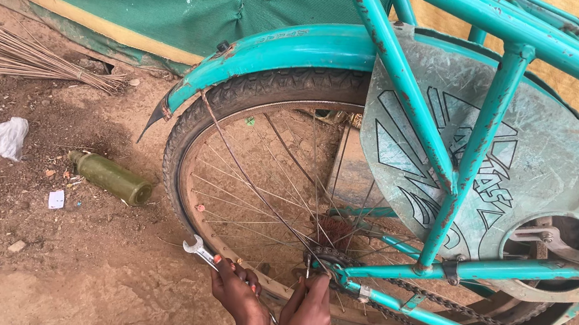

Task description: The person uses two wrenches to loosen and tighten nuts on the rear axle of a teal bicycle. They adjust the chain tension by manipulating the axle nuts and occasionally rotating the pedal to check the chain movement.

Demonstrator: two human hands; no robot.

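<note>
The left hand (239, 292) is clenched around the shaft of a silver open-ended spanner (204, 253), whose head pokes out just beside the rear wheel (254, 180) of a turquoise bicycle. The right hand (307, 312) reaches up to the wheel's hub (327, 256), fingers pressed against it; whether it grips anything I cannot tell. Left of the wheel, a green bottle (110, 178) lies on its side on the dirt, contents not visible. Further left lies a white plastic bag (6, 137)
</note>
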